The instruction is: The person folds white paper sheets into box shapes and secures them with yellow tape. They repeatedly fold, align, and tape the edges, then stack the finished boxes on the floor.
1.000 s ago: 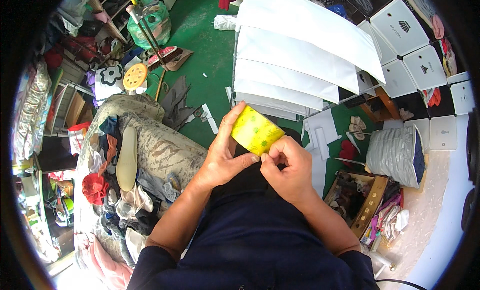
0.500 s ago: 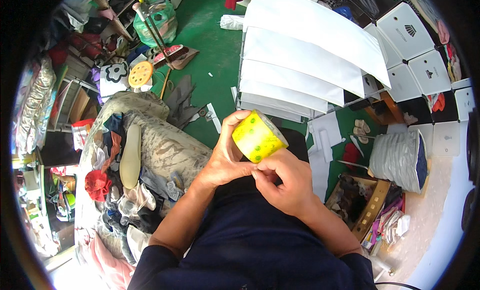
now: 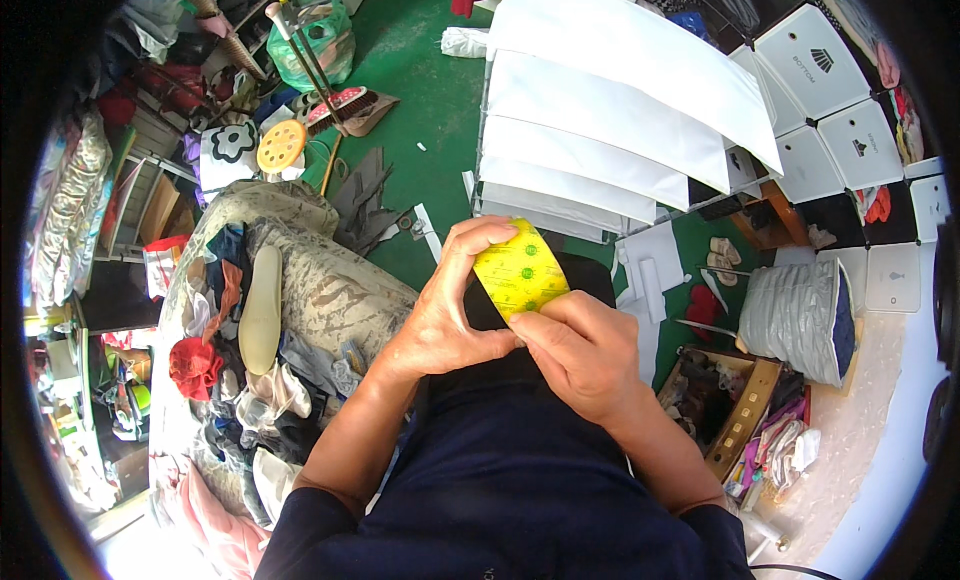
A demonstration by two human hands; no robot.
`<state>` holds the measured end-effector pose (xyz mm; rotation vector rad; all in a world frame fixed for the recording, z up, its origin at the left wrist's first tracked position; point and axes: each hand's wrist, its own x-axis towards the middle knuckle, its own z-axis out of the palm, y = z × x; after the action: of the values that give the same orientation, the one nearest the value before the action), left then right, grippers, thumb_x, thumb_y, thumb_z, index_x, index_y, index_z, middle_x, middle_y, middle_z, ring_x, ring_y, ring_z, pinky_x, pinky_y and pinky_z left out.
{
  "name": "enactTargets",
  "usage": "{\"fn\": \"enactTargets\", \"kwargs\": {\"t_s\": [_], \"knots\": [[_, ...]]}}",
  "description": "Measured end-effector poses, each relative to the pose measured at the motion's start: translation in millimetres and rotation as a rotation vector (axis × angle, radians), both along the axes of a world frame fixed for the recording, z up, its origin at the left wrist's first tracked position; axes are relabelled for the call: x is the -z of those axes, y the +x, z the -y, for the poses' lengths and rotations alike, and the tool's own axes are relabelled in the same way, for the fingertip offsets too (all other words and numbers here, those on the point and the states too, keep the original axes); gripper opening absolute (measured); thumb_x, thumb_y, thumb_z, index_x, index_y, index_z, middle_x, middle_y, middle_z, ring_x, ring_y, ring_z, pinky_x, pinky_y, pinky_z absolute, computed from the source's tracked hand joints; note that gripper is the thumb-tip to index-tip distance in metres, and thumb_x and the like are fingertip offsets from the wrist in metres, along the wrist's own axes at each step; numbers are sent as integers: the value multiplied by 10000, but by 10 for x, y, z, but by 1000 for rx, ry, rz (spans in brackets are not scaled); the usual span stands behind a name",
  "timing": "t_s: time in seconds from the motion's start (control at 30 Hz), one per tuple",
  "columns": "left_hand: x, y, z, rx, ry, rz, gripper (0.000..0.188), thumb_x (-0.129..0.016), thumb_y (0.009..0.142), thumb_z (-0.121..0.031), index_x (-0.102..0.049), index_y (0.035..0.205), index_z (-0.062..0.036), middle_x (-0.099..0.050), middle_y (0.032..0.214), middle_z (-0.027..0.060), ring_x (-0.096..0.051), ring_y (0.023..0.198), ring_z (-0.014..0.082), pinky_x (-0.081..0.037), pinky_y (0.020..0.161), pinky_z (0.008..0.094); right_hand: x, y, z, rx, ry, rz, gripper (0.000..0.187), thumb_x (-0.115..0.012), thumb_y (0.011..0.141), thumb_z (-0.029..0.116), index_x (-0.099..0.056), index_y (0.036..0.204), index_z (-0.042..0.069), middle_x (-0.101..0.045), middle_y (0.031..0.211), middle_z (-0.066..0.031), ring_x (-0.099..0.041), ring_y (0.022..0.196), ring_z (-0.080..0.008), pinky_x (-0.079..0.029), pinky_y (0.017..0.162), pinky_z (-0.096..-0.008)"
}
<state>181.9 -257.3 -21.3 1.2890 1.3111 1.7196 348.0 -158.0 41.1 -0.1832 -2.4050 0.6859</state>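
A yellow roll of tape with green printed marks is held up in front of my dark shirt. My left hand grips it from the left, fingers curled over its upper edge and the thumb stretched beneath it. From the lower right, my right hand pinches the roll's lower edge, its thumb pressed to the printed face and the other fingers bent behind. Whether a loose tape end sits under that thumb cannot be made out. The roll's hollow core is turned out of sight.
A patterned sofa piled with clothes and a beige insole stands left. Ahead is a rack with white covers. At right are a grey storage bag and a wooden drawer. A broom and cloth scraps lie on the green floor.
The roll of tape has turned, so its printed outer face shows more squarely and its open rim is hidden. My right hand has shifted slightly right, its thumb now flat on the roll.
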Motion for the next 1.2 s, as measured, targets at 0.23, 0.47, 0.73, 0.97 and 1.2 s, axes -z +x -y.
{"fn": "enactTargets", "kwargs": {"t_s": [0.23,0.47,0.73,0.97,1.2], "knots": [[-42,-1,3,-15,-47,-62,904,-819,610,15,-464,1436,-79,-478,1403,165,-456,1361,340,-367,1162,419,23,34,-37,-12,-46,22,281,-809,741,-38,-751,998,60,-627,803,-72,-640,628,-230,-487,536,-325],[-78,-8,9,-30,-76,-149,880,-822,617,-3,-471,1421,-67,-507,1367,164,-485,1320,348,-390,1139,421,12,14,-45,-5,-25,12,289,-796,725,9,-749,1001,81,-604,785,-48,-653,633,-219,-517,537,-327],[-106,38,15,-52,-90,-177,868,-830,624,-9,-478,1415,-68,-513,1349,167,-498,1306,349,-403,1126,422,86,54,-65,-35,-41,-11,306,-801,720,-2,-748,1010,82,-615,788,-48,-656,638,-219,-520,540,-327],[-135,38,16,-32,-135,-164,871,-818,622,-4,-480,1421,-74,-511,1341,169,-500,1300,351,-403,1126,422,82,62,-74,-22,-54,7,279,-795,739,6,-751,1003,86,-614,789,-46,-658,641,-219,-519,540,-327],[-132,34,25,-20,-171,-169,874,-814,618,-7,-483,1423,-82,-510,1340,166,-498,1303,345,-400,1129,421,106,71,-93,-37,-63,27,257,-800,748,18,-749,988,95,-615,807,-37,-659,644,-206,-520,540,-320]]}}
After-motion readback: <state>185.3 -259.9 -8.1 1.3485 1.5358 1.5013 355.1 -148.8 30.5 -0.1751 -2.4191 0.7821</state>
